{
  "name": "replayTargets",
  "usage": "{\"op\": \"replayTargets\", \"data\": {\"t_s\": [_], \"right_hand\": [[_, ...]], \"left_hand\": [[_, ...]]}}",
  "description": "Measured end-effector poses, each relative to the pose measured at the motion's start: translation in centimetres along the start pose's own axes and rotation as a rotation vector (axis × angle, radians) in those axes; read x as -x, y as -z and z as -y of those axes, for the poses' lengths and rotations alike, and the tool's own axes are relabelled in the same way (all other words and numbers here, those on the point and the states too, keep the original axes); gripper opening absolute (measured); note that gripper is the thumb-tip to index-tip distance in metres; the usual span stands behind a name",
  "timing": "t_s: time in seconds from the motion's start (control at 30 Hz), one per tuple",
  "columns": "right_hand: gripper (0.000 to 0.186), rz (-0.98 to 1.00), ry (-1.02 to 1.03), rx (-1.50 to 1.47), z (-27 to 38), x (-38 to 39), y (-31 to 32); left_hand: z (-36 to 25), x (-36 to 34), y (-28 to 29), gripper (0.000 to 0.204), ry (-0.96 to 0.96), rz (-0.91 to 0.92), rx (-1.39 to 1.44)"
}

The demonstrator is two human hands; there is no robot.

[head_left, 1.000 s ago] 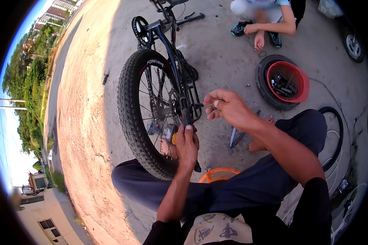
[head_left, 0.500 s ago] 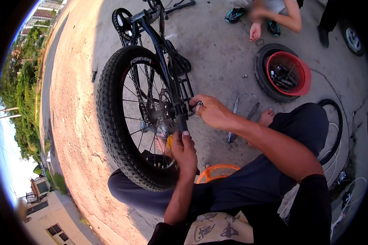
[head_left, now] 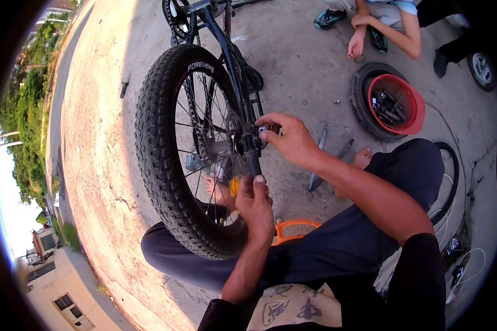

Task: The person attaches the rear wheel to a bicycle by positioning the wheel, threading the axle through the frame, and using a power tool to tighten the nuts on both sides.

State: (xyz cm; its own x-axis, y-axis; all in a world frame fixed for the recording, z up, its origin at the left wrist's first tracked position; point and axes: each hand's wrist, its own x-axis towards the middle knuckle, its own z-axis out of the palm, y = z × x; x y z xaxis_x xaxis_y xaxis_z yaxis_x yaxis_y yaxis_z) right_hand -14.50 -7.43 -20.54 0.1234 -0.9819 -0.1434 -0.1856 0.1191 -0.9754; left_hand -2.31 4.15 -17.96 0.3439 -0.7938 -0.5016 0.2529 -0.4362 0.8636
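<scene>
Beside the person's left leg [head_left: 193, 256], a bicycle [head_left: 222, 39] points its fat-tyred wheel [head_left: 156, 113] bodyward. The left hand [head_left: 255, 208] grips the end of a dark tube [head_left: 252, 162] near the hub [head_left: 235, 142]; the right hand [head_left: 286, 138] pinches a small round metal piece [head_left: 263, 129] just above. Rightward sits a red bucket [head_left: 416, 110].

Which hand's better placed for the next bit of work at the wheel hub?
Right, I'd say: the right hand is beside the wheel hub, a small shiny round piece at its fingertips. The left hand is lower, occupied gripping a dark cylindrical part.
</scene>
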Motion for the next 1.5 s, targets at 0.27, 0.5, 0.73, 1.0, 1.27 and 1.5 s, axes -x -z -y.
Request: {"op": "replayTargets", "data": {"t_s": [0.27, 0.5, 0.73, 1.0, 1.27, 1.5], "right_hand": [[0.023, 0.046, 0.074, -0.085, -2.3, -0.4, -0.9], [0.022, 0.105, 0.082, -0.078, -1.5, -0.2, -0.9], [0.021, 0.086, 0.145, 0.002, -1.5, 0.3, 0.0], [0.020, 0.069, 0.261, 0.077, -2.4, 0.2, -0.2], [0.024, 0.087, 0.519, 0.322, -2.7, -0.3, 0.1], [0.022, 0.003, 0.558, 0.464, -1.4, 0.0, 0.1]], "left_hand": [[0.9, -0.2, 0.3, 0.021, -0.079, 0.008, -0.057], [1.0, -0.1, 0.4, 0.022, -0.067, -0.011, -0.032], [0.8, -0.1, 0.2, 0.021, -0.042, 0.007, 0.000], [1.0, -0.1, 0.1, 0.020, -0.058, 0.004, 0.002], [1.3, -0.3, 0.5, 0.038, -0.030, 0.022, 0.002], [1.1, -0.3, 0.5, 0.040, -0.030, 0.006, 0.012]]}}
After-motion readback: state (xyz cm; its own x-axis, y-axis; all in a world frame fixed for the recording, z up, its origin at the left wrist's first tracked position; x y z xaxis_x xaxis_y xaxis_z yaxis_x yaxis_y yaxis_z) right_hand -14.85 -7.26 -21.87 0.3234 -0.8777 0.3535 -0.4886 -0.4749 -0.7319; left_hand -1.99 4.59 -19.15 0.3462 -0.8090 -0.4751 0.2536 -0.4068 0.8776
